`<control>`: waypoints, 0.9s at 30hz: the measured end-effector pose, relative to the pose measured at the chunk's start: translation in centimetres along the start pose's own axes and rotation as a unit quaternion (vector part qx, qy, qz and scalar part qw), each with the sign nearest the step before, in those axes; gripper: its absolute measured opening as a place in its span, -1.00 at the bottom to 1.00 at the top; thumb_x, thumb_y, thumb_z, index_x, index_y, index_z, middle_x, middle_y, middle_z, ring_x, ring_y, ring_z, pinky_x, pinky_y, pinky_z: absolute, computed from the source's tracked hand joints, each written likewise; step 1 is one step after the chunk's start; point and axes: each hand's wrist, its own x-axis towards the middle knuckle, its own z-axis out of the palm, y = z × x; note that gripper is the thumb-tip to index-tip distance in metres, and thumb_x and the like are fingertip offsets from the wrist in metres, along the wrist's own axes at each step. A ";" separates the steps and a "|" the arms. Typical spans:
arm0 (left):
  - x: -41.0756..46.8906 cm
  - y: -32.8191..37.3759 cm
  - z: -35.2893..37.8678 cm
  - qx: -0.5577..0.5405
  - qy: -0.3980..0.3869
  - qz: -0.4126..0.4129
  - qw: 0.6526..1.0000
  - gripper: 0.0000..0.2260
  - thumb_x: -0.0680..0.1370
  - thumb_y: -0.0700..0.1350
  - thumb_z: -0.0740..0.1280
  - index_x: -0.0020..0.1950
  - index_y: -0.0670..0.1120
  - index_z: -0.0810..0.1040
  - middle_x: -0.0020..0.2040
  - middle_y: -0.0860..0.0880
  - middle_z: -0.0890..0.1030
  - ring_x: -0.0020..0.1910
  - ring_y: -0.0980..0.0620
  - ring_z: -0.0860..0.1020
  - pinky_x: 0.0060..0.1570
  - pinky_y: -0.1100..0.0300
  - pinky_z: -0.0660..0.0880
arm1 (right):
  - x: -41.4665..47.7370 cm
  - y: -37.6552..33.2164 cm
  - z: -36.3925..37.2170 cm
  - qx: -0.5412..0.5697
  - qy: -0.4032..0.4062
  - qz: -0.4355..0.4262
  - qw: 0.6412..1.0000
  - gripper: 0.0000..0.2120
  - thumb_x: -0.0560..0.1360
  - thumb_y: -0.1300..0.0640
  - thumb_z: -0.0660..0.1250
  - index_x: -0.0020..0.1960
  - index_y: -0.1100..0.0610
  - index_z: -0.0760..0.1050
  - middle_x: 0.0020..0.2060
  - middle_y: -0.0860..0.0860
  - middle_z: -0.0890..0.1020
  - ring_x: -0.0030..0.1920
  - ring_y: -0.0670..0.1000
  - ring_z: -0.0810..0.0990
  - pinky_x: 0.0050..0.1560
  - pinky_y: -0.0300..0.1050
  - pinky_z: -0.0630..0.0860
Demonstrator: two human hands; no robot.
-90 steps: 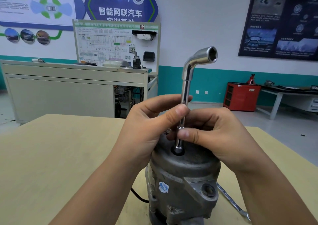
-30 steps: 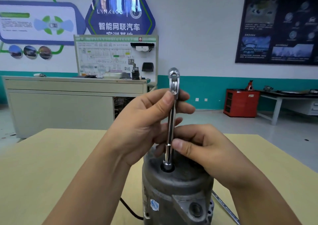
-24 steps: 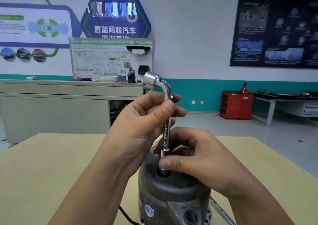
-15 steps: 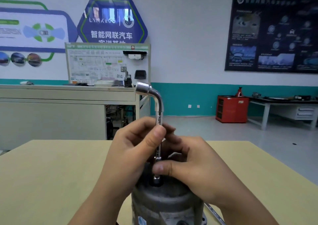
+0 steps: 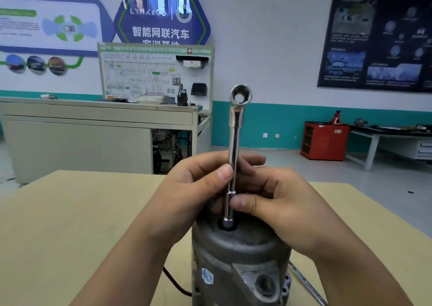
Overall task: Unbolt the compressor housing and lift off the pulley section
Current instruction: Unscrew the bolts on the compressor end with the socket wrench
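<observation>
A grey cast compressor housing [image 5: 240, 254] stands upright on the wooden table [image 5: 58, 223] in front of me. A chrome L-shaped socket wrench [image 5: 235, 151] rises vertically from a dark recess in the housing's top, its bent socket end facing me. My left hand [image 5: 194, 193] pinches the wrench shaft between thumb and fingers. My right hand [image 5: 280, 207] grips the shaft lower down, thumb pressed on it just above the housing. The bolt under the socket is hidden.
A flat metal spanner [image 5: 306, 284] lies on the table right of the housing. A black cable [image 5: 173, 284] trails from its left side. Beyond the table stand a beige cabinet [image 5: 77, 137], a red tool cabinet [image 5: 323, 140] and a workbench [image 5: 388, 137].
The wrench has been spun around its shaft: the bent end pointed right, then left, and now faces me. Both hands stayed on the shaft. My head tilted slightly.
</observation>
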 end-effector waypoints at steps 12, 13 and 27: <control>0.0 -0.1 0.0 -0.029 0.004 -0.012 1.000 -0.78 0.34 0.09 0.50 -0.15 -0.01 0.69 0.05 0.02 0.68 0.06 0.01 0.64 0.04 0.17 0.55 | 0.0 0.1 -0.4 -0.042 0.019 0.006 0.999 -0.77 0.26 0.07 0.50 -0.10 -0.13 0.65 -0.21 -0.06 0.70 -0.19 -0.11 0.67 -0.16 -0.27 0.54; 0.0 -0.1 0.0 -0.027 0.008 -0.012 1.000 -0.78 0.32 0.10 0.51 -0.16 -0.01 0.69 0.05 0.02 0.68 0.05 0.03 0.64 0.04 0.18 0.56 | 0.0 0.2 -0.4 -0.048 0.022 0.006 0.999 -0.77 0.24 0.03 0.51 -0.11 -0.13 0.65 -0.22 -0.06 0.70 -0.20 -0.10 0.67 -0.17 -0.26 0.55; 0.1 -0.4 0.2 -0.011 0.055 -0.040 0.998 -0.43 0.31 -0.15 0.43 0.13 -0.52 0.36 -0.03 -0.07 0.69 0.00 -0.07 0.64 0.05 0.10 0.59 | 0.1 0.4 -0.5 -0.057 0.029 -0.025 0.998 -0.78 0.27 0.10 0.48 -0.11 -0.12 0.64 -0.17 -0.06 0.69 -0.10 -0.09 0.66 -0.10 -0.25 0.55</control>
